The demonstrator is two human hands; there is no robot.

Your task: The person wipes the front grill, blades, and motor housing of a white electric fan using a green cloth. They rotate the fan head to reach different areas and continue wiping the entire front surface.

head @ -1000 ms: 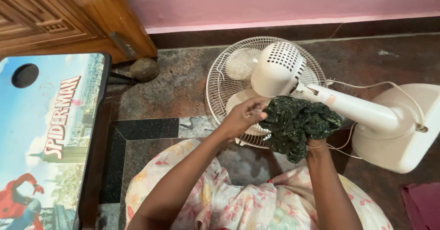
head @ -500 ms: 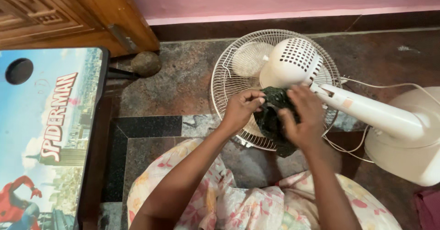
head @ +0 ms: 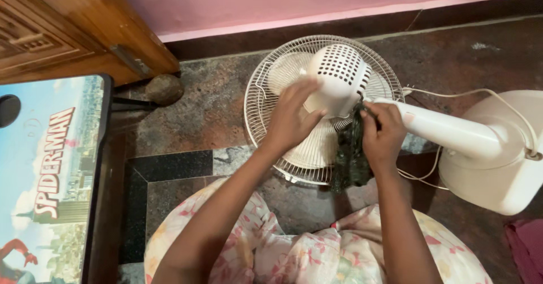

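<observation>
White fan (head: 452, 134) lies tipped over on the dark stone floor (head: 220, 108), wire cage (head: 266, 114) face down, motor housing (head: 339, 80) pointing up at the camera. Left hand (head: 291, 117) rests flat on the left side of the motor housing, fingers spread loosely, fingertips touching the plastic, not pinching anything. Right hand (head: 383, 134) is closed around a dark green cloth (head: 350, 154), fingers curled and pressed together, gripping it at the top. Cloth sits just under the motor housing where the neck joins, pressed against the fan; the rest hangs down past the fingers over the cage rim toward the lap. Fan base (head: 498, 159) lies off to the right with its white cord (head: 469, 94) looping above it. Flowered dress (head: 283, 250) at bottom. Printed table (head: 51, 171) at left, wooden door (head: 68, 29) behind it, round stone (head: 164, 89) by the door.
</observation>
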